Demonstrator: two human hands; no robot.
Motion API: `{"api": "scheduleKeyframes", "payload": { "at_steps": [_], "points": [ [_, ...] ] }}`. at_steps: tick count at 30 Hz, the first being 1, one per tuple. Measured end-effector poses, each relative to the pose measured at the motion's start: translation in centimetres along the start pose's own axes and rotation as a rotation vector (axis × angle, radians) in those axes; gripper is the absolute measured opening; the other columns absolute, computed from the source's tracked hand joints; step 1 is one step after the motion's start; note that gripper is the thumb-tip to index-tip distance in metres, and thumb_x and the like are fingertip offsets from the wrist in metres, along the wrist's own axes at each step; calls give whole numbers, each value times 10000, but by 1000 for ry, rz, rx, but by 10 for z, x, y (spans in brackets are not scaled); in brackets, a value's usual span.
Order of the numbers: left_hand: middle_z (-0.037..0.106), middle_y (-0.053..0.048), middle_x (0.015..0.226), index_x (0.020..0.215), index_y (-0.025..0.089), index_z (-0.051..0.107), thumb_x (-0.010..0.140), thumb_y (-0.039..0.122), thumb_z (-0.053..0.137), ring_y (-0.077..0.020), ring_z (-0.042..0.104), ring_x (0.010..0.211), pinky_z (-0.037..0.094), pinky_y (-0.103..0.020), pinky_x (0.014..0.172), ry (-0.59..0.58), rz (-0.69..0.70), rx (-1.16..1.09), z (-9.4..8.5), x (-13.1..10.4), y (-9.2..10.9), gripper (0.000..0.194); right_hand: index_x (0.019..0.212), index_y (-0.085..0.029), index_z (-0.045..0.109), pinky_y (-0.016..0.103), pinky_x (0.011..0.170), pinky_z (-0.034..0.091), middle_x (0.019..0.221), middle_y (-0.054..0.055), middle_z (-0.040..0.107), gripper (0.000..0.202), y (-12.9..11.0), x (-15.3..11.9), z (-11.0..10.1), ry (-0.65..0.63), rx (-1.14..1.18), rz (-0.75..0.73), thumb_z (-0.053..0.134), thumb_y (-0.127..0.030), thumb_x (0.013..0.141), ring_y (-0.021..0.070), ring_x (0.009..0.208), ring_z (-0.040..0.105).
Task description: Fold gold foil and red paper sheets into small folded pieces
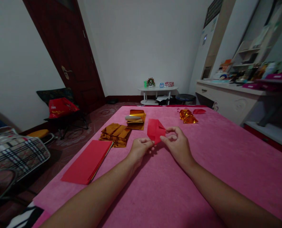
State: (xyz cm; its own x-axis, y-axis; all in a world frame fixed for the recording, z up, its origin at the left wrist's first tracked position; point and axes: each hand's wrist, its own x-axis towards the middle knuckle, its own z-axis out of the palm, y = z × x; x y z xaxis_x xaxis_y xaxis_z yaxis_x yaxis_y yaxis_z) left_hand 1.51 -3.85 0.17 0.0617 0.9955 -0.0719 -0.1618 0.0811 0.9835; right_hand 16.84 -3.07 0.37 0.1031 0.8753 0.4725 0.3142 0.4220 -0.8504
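A small piece of folded red paper (153, 127) is held between my two hands above the pink cloth. My left hand (141, 148) pinches its lower left corner, with thumb and fingers closed. On the other side, my right hand (178, 143) grips the right edge between thumb and fingertips. Fold lines and a turned-in flap show on the paper's right part. To the left of my hands lies a stack of gold foil paper (115, 134), and nearer to me a stack of red paper sheets (89, 162).
Another gold foil pile (137, 122) carries a greyish rounded object (132, 117). Crumpled gold foil (187, 116) and a small red piece (199, 111) lie at the far right of the pink-covered table (226, 171). A counter (226, 98) stands to the right.
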Motion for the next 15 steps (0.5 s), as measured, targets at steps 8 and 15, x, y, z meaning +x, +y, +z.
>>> {"api": "scheduleKeyframes", "payload": {
  "at_steps": [8,15],
  "points": [
    [531,21,412,533,124,549,640,166,623,-45,437,334,264,-150,357,-1,-52,242,-4,1,3,137,862,-224,628,254,610,405,836,15,610,172,1,5,-14,-331,-345,-264,675,-220,696,127,642,521],
    [592,-7,520,766,100,627,736,206,576,-70,496,383,345,-165,396,-105,-64,511,-17,13,-2,122,705,-209,650,226,591,380,754,-14,588,87,21,8,-11,-559,-353,-258,652,-128,673,112,658,527]
  ]
}}
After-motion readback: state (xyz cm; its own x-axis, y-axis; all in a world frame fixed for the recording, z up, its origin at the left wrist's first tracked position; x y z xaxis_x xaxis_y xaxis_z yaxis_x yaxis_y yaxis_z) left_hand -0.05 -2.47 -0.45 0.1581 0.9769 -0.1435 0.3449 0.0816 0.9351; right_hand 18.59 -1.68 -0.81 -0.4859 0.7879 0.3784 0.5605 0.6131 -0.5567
